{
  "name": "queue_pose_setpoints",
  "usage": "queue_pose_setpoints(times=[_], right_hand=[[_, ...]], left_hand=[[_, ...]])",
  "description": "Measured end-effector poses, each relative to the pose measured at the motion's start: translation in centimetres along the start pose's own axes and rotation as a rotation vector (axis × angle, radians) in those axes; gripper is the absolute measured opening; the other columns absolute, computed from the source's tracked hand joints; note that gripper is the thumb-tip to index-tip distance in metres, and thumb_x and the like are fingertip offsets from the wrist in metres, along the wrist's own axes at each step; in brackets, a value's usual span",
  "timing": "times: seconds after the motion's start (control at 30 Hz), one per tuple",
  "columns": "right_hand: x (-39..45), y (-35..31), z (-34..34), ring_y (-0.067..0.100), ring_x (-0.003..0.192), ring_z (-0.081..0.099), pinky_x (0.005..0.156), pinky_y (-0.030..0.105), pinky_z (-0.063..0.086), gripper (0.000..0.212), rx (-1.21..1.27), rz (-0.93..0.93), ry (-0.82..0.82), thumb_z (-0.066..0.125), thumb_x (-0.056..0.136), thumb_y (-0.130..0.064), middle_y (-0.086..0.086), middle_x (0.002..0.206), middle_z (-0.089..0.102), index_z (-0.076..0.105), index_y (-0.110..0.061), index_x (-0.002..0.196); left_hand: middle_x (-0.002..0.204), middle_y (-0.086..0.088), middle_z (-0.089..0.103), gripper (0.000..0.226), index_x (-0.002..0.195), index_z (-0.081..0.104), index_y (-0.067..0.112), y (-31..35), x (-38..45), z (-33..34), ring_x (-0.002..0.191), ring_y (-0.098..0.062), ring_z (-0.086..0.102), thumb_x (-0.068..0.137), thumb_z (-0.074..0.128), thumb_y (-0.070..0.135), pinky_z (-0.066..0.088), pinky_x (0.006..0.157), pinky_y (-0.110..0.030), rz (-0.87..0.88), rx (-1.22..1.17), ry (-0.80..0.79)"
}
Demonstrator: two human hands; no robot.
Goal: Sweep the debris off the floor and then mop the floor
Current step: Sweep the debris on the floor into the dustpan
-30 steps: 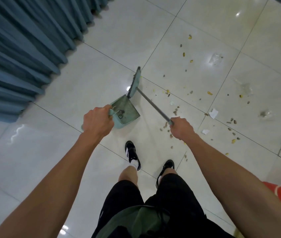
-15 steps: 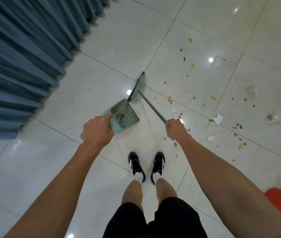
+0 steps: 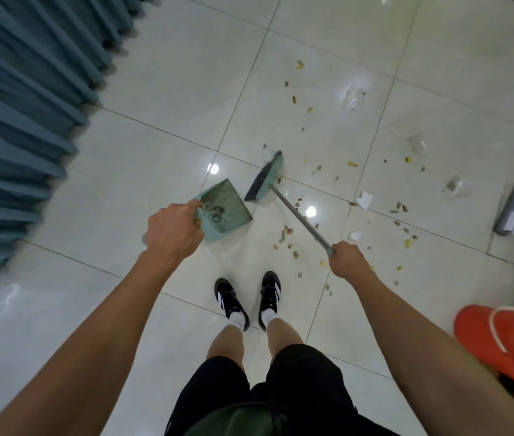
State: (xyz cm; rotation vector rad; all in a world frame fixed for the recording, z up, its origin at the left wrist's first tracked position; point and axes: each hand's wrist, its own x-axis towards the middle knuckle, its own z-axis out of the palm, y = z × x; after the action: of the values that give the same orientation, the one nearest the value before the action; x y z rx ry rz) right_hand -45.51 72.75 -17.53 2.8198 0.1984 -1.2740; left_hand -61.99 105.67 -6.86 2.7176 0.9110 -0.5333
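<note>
dim; lamp glare on floor (image 3: pixel 142 190); blurred edges

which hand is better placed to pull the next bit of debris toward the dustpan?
Right. The right hand grips the grey metal handle of the teal broom, whose bristle head sits beside the scattered brown and yellow debris. The left hand holds the teal plastic dustpan, so it likely just steadies it.

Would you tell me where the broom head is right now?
In the head view the broom head sits on the tiled floor near the frame's centre, just right of the dustpan held by the left hand, with scattered debris to its right.
</note>
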Motion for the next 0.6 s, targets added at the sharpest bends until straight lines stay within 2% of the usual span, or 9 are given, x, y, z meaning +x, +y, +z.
queue_pose_setpoints(times=[0.07,0.2,0.33,0.5,0.6], right_hand=[[-0.5,1.8,0.0,0.019,0.064,0.053,0.054,0.027,0.041,0.023,0.012,0.039,0.0,0.05,0.101,-0.025,0.004,0.083,0.054,0.061,-0.007,0.111],[-1.5,4.2,-0.5,0.026,0.076,0.057,0.065,0.031,0.047,0.023,0.066,0.07,0.002,0.053,0.098,-0.024,0.007,0.092,0.057,0.062,-0.007,0.112],[-2.0,5.3,-1.5,0.026,0.075,0.061,0.059,0.03,0.047,0.022,0.149,0.066,0.005,0.053,0.096,-0.02,0.01,0.094,0.063,0.065,-0.008,0.11],[-2.1,5.7,-2.6,0.024,0.071,0.062,0.056,0.028,0.047,0.025,0.234,0.028,0.047,0.051,0.096,-0.02,0.008,0.088,0.064,0.068,-0.01,0.111],[-1.9,4.7,-3.5,0.024,0.067,0.061,0.056,0.032,0.053,0.024,0.28,0.007,0.071,0.05,0.095,-0.017,0.006,0.083,0.062,0.068,-0.011,0.111]], left_hand=[[0.093,-0.007,0.069,0.026,0.116,0.062,0.023,1.5,0.3,-0.2,0.07,-0.029,0.061,0.092,0.055,0.02,0.052,0.061,-0.035,0.038,-0.001,0.002],[0.093,-0.007,0.07,0.027,0.117,0.062,0.023,4.8,0.9,-0.8,0.068,-0.028,0.06,0.092,0.055,0.019,0.054,0.062,-0.036,0.105,0.023,0.013],[0.091,-0.009,0.068,0.026,0.118,0.062,0.021,7.7,1.4,-1.5,0.069,-0.029,0.057,0.093,0.055,0.019,0.046,0.061,-0.035,0.157,0.069,0.019],[0.086,-0.008,0.066,0.024,0.116,0.062,0.02,9.8,2.2,-2.6,0.07,-0.029,0.058,0.094,0.055,0.019,0.046,0.061,-0.035,0.187,0.076,0.038],[0.083,-0.007,0.065,0.024,0.115,0.063,0.02,9.3,2.8,-3.5,0.069,-0.03,0.059,0.092,0.054,0.017,0.051,0.063,-0.036,0.186,0.075,0.056]])
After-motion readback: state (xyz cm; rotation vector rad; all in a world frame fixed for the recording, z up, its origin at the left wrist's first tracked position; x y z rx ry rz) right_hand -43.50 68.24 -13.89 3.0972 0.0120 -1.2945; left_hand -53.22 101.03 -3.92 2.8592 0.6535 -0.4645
